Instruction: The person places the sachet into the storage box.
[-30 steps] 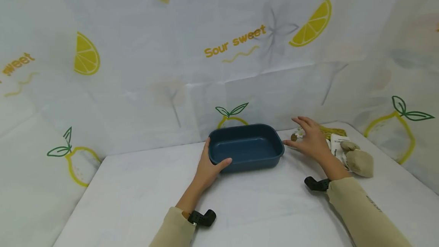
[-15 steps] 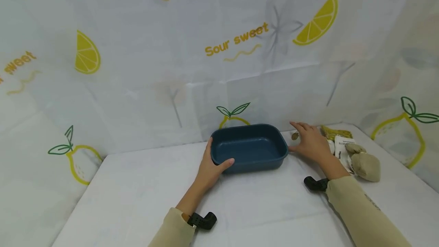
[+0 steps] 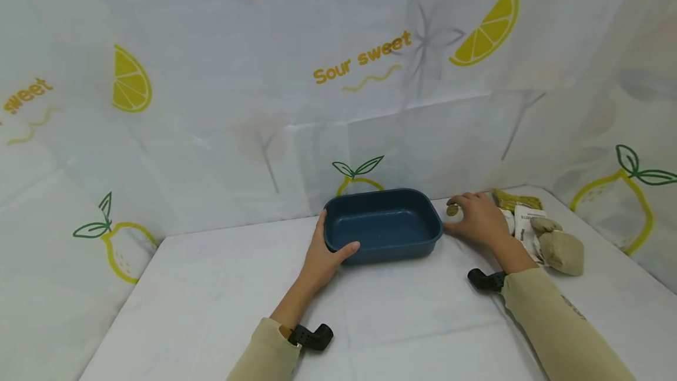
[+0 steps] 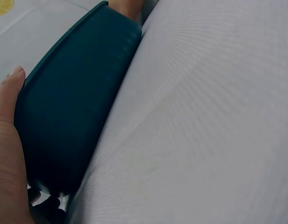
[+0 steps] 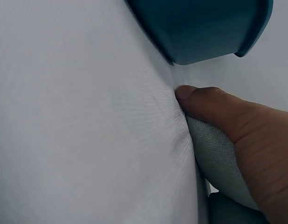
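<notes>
My left grip (image 3: 321,257) clasps end of box (image 3: 386,225) on table (image 3: 211,310); right grip (image 3: 480,222) arches, part-closed, around pouch (image 5: 216,154); can't tell whether pinched.

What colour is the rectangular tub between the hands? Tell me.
The tub is dark blue; the head view shows it best.

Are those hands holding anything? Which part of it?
The left hand holds the blue tub by its left end. Whether the right hand grips the grey cloth thing beside it cannot be told.
</notes>
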The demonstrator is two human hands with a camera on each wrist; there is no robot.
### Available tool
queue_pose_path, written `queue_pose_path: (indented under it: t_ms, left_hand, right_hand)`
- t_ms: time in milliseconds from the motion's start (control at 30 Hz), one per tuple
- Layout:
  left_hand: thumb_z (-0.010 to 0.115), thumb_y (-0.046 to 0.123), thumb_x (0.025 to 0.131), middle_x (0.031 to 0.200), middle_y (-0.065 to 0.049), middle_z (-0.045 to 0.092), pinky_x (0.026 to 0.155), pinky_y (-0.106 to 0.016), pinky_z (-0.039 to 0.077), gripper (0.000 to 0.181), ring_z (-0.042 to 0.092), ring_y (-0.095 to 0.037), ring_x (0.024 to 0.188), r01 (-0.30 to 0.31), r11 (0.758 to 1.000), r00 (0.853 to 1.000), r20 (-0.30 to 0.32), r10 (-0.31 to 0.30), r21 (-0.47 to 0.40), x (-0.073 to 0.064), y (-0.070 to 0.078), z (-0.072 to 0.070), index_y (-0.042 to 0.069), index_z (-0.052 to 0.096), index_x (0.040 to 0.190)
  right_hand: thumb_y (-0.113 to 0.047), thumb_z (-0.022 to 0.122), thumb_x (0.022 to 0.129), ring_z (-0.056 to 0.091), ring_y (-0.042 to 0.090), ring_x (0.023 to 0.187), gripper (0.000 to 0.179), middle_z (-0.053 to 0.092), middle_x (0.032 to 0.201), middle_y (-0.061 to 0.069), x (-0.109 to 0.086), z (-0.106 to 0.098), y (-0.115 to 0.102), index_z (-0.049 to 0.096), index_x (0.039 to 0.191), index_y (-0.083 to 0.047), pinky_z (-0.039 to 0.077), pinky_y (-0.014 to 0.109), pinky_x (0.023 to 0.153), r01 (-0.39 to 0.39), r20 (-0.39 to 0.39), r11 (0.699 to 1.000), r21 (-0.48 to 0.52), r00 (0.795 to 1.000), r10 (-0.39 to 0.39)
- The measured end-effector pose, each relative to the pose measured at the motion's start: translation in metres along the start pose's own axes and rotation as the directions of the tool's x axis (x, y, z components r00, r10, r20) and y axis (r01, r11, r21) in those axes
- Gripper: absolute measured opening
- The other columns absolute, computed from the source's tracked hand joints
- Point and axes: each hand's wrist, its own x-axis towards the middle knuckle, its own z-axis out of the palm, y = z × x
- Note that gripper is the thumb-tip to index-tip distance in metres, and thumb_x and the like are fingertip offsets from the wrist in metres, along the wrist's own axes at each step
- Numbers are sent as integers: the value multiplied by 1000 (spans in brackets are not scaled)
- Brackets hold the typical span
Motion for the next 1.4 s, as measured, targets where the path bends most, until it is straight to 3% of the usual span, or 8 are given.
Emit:
queue_pose_path:
  t_ms: [133,300,500,700,867,1133,1400]
  left_hand:
    - [75,59,83,171,0,15,122,-63,24,110,18,-29,158,-3,1000,1000,-2,3,2,0,0,-1,29,7,164]
    - [75,58,84,171,-3,16,121,-65,25,109,20,-32,158,-15,1000,1000,-4,15,9,0,0,-1,28,8,164]
    - [74,61,83,171,-4,16,120,-66,26,110,20,-33,157,-13,1000,1000,5,13,-2,-1,-1,0,28,8,164]
    - [75,63,82,171,-4,16,120,-66,26,111,20,-34,157,-8,1000,1000,2,8,-5,-1,1,0,28,8,164]
    - [74,63,82,171,-4,16,120,-65,27,111,21,-33,157,-11,1000,1000,6,11,5,0,0,-1,29,7,164]
    - [73,65,82,171,-3,16,120,-65,27,112,21,-33,157,-16,1000,1000,7,16,8,0,1,0,28,8,164]
    - [74,63,82,171,-3,16,120,-65,27,111,21,-33,157,-12,1000,1000,3,12,14,0,1,0,29,8,164]
  right_hand:
    - [-35,83,78,54,47,116,52,67,123,25,0,0,-1,70,116,-2,47,64,94,14,-23,999,39,1000,-13]
    - [-29,84,79,53,48,117,51,65,123,28,-2,2,-1,69,117,1,45,66,95,11,-94,990,143,996,3]
    - [-22,87,77,57,45,107,45,68,111,27,-3,-3,-4,71,111,2,44,64,90,90,-257,969,230,966,-29]
    - [-21,88,76,58,41,103,45,69,109,25,1,-14,-12,71,111,2,45,58,85,110,-306,955,277,952,-20]
    - [-20,89,75,57,40,108,46,69,113,23,2,-27,-22,71,112,0,46,58,88,122,-340,946,301,940,-13]
    - [-20,91,71,57,35,106,42,72,106,17,1,-35,-50,74,107,-5,47,51,78,255,-428,928,272,896,-120]
    - [-20,95,66,56,29,108,46,71,107,11,-1,-24,-75,74,106,-9,49,49,83,371,-416,867,332,883,-218]
